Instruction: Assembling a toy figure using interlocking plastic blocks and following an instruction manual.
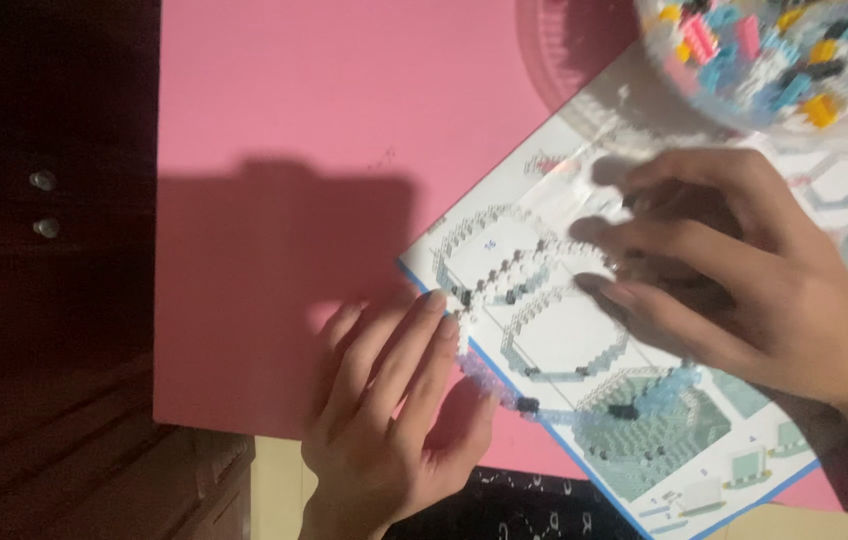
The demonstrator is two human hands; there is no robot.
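Observation:
A ring-shaped build of tiny white, clear blue and black bricks (504,285) lies on a printed instruction sheet (584,340) over a pink mat (294,120). My left hand (394,410) rests flat at the sheet's left corner, fingertips touching the ring's left side. My right hand (744,280) comes in from the right, fingers spread and pressing on the ring's upper right part. Neither hand lifts anything. The ring's right half is partly hidden under my right hand.
A clear round container (774,60) with several small coloured bricks stands at the top right, half on the sheet. Dark wooden furniture with two small knobs (44,205) fills the left. The mat's near edge runs by my left wrist.

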